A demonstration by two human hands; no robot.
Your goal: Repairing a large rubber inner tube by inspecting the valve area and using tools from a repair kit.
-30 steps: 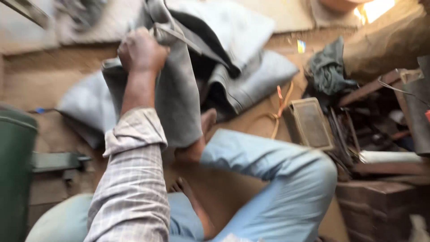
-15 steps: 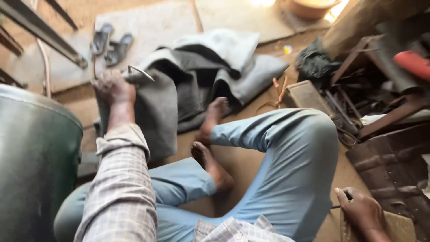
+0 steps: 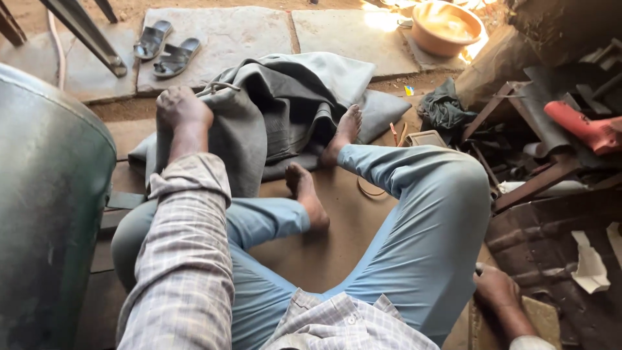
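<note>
1. Head view, person sitting on the floor point(image 3: 337, 246), legs in light blue trousers, feet bare; compared with a second ago the camera has tipped up and back, so far more of the yard shows now.
2. Green metal drum point(image 3: 45, 214) now fills the left edge; a second ago only a sliver of it showed.
3. Grey cloth point(image 3: 278, 116), a heavy folded sheet or sack, lies heaped on the floor ahead of the knees, partly over stone slabs point(image 3: 227, 32). It was lifted higher and bunched close to the camera a second ago; now it sags lower and spreads wider. One foot point(image 3: 343, 133) rests on its near edge.
4. Left hand point(image 3: 183, 109) grips the cloth's left top edge, fingers curled tight round a bunched fold, a cord loop just beside the knuckles. Arm stays extended, same grip as before, only lowered. Judging from that, the cloth is being pulled or straightened, not let go.
5. Right hand point(image 3: 495, 288) is down at the lower right, resting by the thigh near a flat board; it was out of view a second ago. Fingers look loosely curled; whether they hold anything, cannot tell.
6. Smaller stuff: orange bowl point(image 3: 447, 26) top right, red power tool point(image 3: 583, 126) on scrap metal, pair of sandals point(image 3: 165, 48) top left.
</note>
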